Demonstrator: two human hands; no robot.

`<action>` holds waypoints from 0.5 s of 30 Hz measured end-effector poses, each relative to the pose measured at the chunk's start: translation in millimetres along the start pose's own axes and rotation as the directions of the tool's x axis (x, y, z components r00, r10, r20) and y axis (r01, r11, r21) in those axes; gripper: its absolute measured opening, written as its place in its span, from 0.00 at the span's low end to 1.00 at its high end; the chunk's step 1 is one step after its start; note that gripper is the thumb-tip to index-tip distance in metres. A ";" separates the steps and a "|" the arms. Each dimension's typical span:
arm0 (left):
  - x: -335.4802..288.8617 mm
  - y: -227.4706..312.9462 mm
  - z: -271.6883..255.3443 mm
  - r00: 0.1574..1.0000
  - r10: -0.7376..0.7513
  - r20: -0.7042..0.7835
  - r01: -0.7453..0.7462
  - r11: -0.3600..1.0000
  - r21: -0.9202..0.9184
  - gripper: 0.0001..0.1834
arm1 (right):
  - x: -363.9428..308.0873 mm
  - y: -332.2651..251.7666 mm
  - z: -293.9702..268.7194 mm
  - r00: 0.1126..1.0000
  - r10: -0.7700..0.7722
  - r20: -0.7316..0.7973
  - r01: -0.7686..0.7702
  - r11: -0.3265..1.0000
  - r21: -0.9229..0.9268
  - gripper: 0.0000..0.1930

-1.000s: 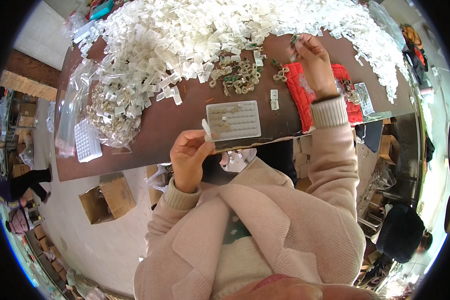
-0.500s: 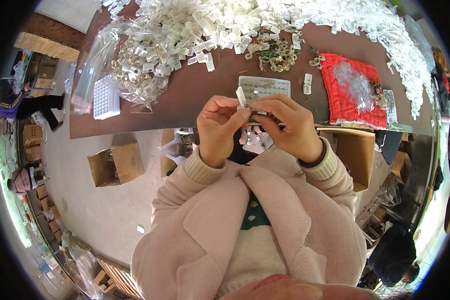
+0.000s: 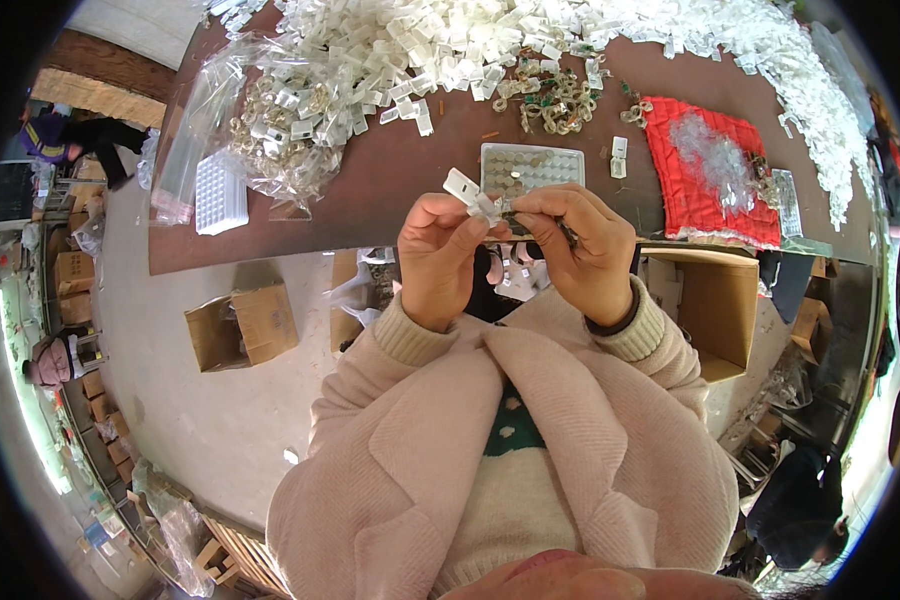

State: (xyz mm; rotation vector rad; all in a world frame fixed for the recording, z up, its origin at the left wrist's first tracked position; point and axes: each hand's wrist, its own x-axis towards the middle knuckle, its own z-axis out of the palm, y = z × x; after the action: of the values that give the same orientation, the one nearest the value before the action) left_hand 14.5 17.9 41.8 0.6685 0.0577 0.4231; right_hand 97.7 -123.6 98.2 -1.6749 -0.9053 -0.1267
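Between finger and thumb, my left hand [image 3: 436, 262] holds a small white plastic case [image 3: 461, 187], its flat lid tilted up to the left. My right hand [image 3: 592, 252] is closed in a pinch at the case's right side, against a small part too tiny to name. Both hands are above the table's near edge. Just beyond them lies a shallow clear tray [image 3: 576, 164] with rows of small round discs. Further off is a cluster of small ring-shaped pieces with green bits [image 3: 560, 105]. To the right sits another small clear case [image 3: 619, 158].
A big heap of clear and white plastic cases [image 3: 410, 60] spreads across the table's far side. At left are a clear plastic bag of parts [image 3: 288, 150] and a white gridded tray [image 3: 218, 195]. A red cloth [image 3: 675, 190] lies right. Cardboard boxes [image 3: 268, 325] stand below the table.
The case's lid has gone from nearly upright to leaning left, so more of the case shows. My right fingers have drawn slightly apart from my left ones.
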 end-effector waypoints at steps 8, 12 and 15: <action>-1.7 -3.5 1.9 0.977 0.195 0.086 -0.209 0.959 0.190 0.14 | 0.0 -10.0 4.0 0.998 0.066 0.013 -0.066 0.995 0.080 0.07; -1.3 -3.2 2.3 0.957 0.246 0.153 -0.273 0.941 0.199 0.15 | -1.1 -11.4 2.7 0.993 0.115 0.023 -0.117 0.987 0.106 0.07; -3.9 -1.5 2.5 0.958 0.227 0.172 -0.257 0.950 0.175 0.15 | -1.7 -11.9 2.0 0.993 0.107 0.054 -0.112 0.989 0.101 0.05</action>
State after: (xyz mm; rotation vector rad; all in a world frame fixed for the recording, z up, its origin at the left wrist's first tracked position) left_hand 12.0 13.8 42.6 0.9049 -0.1297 0.6082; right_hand 88.5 -122.4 106.0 -1.6326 -0.8402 0.0354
